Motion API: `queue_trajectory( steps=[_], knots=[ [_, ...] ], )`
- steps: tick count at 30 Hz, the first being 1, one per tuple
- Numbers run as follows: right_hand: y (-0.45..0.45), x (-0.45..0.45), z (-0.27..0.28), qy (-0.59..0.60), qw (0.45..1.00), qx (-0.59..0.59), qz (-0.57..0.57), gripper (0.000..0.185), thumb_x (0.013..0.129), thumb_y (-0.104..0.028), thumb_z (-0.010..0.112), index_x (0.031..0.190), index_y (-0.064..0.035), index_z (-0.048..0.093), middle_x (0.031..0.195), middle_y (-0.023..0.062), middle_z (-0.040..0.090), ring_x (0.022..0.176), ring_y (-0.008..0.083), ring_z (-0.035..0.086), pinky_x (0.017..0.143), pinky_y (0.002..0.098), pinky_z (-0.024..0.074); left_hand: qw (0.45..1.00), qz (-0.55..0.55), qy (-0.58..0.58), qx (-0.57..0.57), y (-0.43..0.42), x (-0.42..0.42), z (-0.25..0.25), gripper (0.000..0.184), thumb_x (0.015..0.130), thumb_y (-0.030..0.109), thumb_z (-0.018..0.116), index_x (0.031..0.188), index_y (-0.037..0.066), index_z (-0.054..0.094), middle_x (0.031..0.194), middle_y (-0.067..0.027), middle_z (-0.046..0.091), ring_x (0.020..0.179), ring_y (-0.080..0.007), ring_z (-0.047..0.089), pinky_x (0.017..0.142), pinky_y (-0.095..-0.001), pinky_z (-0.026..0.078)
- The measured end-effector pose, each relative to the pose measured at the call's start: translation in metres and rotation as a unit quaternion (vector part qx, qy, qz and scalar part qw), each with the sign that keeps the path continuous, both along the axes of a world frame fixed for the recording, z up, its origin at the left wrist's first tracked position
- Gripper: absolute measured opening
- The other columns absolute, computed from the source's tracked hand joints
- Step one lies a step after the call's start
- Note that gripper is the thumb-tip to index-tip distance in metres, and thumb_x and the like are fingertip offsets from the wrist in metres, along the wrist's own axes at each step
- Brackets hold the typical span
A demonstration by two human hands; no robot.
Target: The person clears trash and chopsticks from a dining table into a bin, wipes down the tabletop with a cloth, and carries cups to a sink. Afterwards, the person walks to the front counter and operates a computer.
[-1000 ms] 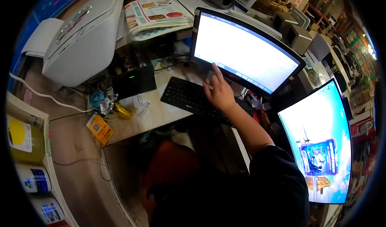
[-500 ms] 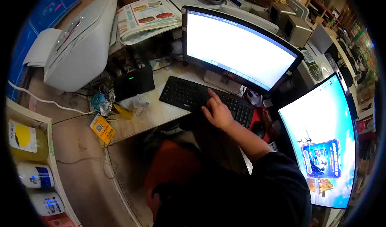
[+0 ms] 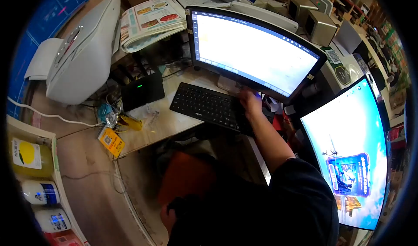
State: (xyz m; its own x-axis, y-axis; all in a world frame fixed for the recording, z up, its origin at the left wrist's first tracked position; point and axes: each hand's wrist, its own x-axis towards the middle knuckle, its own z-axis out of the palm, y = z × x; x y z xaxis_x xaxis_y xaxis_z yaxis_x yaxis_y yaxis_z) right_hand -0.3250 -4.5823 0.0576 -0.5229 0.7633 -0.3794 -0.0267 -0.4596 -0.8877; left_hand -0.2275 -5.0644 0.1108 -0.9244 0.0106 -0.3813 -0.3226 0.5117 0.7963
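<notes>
My right hand [image 3: 251, 103] is at the lower edge of the monitor [image 3: 257, 50], over the upper right part of the black keyboard [image 3: 204, 106]. Its fingers look curled together and point toward the monitor's base; what they hold, if anything, is hidden. My left hand [image 3: 167, 219] hangs low beside my dark clothing, mostly covered, and its fingers cannot be made out. The monitor shows a bright, mostly white window. Small white objects [image 3: 273, 105] lie just right of my right hand.
A second screen [image 3: 348, 159] stands at the right. Left of the keyboard are a black router [image 3: 143, 91], a yellow QR tag [image 3: 111, 140] and a large white device [image 3: 85, 54]. An open menu [image 3: 150, 21] lies behind. Bottles [image 3: 40, 192] fill a shelf at lower left.
My right hand has moved off the keyboard's middle keys, up and to the right, to the monitor's lower edge. Its fingers have drawn together. More detail shows on the monitor.
</notes>
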Motion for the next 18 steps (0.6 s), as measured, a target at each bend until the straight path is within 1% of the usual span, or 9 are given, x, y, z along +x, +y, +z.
queue_trajectory(
  steps=[4,6,9,11,13,14,15,16,18],
  knots=[
    [-0.002,-0.014,0.005,0.045,0.997,-0.062,-0.029,0.021,0.08,-0.017,0.053,0.101,-0.0128,0.056,0.093,0.0008,0.062,0.085,0.015,0.057,0.067,0.0269,0.0419,1.0,0.002,0.01,0.002,-0.003,0.0,-0.001,0.024,0.075,0.015,0.05,0.093,0.0,0.057,0.078,-0.0121,0.057,0.071,-0.0206,0.053,0.069,-0.037,0.044],
    [0.0,-0.019,0.005,0.065,0.994,-0.078,-0.039,0.02,0.08,-0.015,0.053,0.099,-0.0122,0.056,0.092,0.0011,0.062,0.085,0.016,0.057,0.067,0.0271,0.0421,0.999,0.017,0.031,0.034,0.005,0.002,0.008,0.025,0.076,0.016,0.05,0.093,0.0,0.058,0.077,-0.0119,0.057,0.071,-0.0211,0.054,0.069,-0.0362,0.044],
    [0.004,-0.028,-0.001,0.105,0.982,-0.143,-0.057,0.02,0.08,-0.011,0.054,0.1,-0.0099,0.056,0.091,0.003,0.062,0.085,0.0166,0.058,0.067,0.0277,0.0426,0.997,0.011,0.055,0.061,0.01,0.002,0.016,0.024,0.077,0.016,0.05,0.093,0.0,0.058,0.076,-0.0115,0.057,0.072,-0.0211,0.054,0.069,-0.0359,0.044],
    [0.008,-0.033,-0.007,0.147,0.97,-0.189,-0.051,0.019,0.081,-0.01,0.055,0.1,-0.0077,0.056,0.089,0.0052,0.062,0.083,0.0169,0.058,0.065,0.0267,0.0427,0.998,-0.005,0.031,0.056,-0.002,-0.001,0.012,0.024,0.077,0.015,0.05,0.093,-0.001,0.058,0.077,-0.0112,0.057,0.072,-0.021,0.054,0.069,-0.0354,0.044],
    [0.006,-0.042,-0.007,0.15,0.968,-0.187,-0.074,0.018,0.082,-0.011,0.055,0.099,-0.0071,0.056,0.088,0.006,0.062,0.083,0.0168,0.058,0.065,0.0262,0.0429,0.998,-0.033,0.0,0.053,-0.01,0.0,0.004,0.024,0.077,0.014,0.05,0.093,-0.001,0.058,0.078,-0.011,0.058,0.072,-0.0208,0.054,0.069,-0.0349,0.044],
    [0.006,-0.043,-0.006,0.154,0.966,-0.183,-0.099,0.018,0.082,-0.011,0.055,0.099,-0.0064,0.056,0.087,0.0067,0.062,0.083,0.0166,0.058,0.065,0.0257,0.0431,0.999,-0.018,0.031,0.02,-0.009,0.001,0.0,0.023,0.077,0.013,0.05,0.092,-0.001,0.058,0.079,-0.0106,0.058,0.073,-0.0201,0.054,0.068,-0.0338,0.044],
    [0.01,-0.041,-0.014,0.115,0.975,-0.175,-0.07,0.018,0.083,-0.011,0.055,0.1,-0.0057,0.055,0.086,0.0076,0.061,0.082,0.0169,0.058,0.064,0.0258,0.0441,0.998,-0.004,0.062,-0.011,-0.008,0.0,-0.003,0.021,0.077,0.012,0.05,0.091,-0.001,0.058,0.079,-0.0102,0.058,0.073,-0.0194,0.054,0.068,-0.0328,0.044],
    [0.013,-0.049,-0.03,0.123,0.968,-0.19,-0.106,0.018,0.083,-0.01,0.055,0.101,-0.0056,0.055,0.088,0.0083,0.062,0.082,0.0178,0.059,0.063,0.0261,0.045,0.998,-0.014,0.056,-0.01,-0.003,0.001,-0.004,0.021,0.077,0.012,0.05,0.091,-0.001,0.058,0.079,-0.0102,0.058,0.073,-0.0194,0.054,0.068,-0.0328,0.044],
    [0.006,-0.046,-0.011,0.127,0.974,-0.178,-0.057,0.017,0.083,-0.008,0.055,0.101,-0.0061,0.055,0.089,0.0076,0.061,0.078,0.0182,0.06,0.06,0.025,0.0452,0.993,0.092,0.01,0.077,0.006,0.003,-0.004,0.02,0.078,0.013,0.05,0.089,-0.002,0.057,0.081,-0.01,0.058,0.074,-0.0185,0.054,0.068,-0.0314,0.044]
  ],
)
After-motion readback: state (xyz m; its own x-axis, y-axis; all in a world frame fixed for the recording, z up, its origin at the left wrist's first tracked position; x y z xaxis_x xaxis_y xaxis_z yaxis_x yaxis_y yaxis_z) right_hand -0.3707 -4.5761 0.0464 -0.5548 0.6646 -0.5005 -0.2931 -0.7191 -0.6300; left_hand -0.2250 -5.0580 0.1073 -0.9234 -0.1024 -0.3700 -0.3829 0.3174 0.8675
